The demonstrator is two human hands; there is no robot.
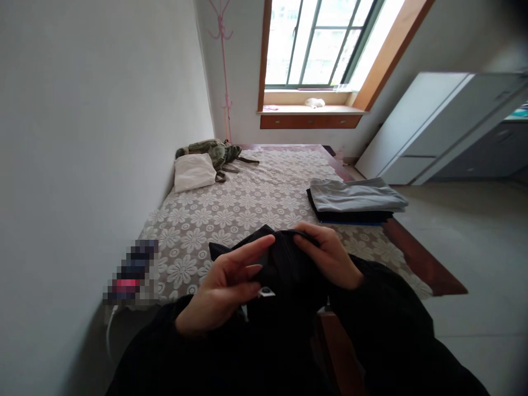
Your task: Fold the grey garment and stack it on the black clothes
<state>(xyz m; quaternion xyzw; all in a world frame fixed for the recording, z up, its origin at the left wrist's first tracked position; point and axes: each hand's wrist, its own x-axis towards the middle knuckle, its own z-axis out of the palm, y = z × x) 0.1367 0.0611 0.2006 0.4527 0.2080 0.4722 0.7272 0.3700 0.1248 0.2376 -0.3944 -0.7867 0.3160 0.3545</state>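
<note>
I hold a black garment [284,269] up in front of me, over the near end of the bed [231,214]. My left hand [223,286] grips its left side, fingers stretched along the top edge. My right hand [330,256] pinches the top edge on the right. A small white label [266,292] shows on the cloth between my hands. Both my sleeves are black, and the lower part of the garment hangs out of sight.
A stack of folded grey and dark clothes [355,201] lies at the bed's right edge. A white pillow [193,171] and an olive garment [214,151] lie at the far left. A wall runs along the left, white cabinets [433,126] stand at the right, and a window [317,44] is ahead.
</note>
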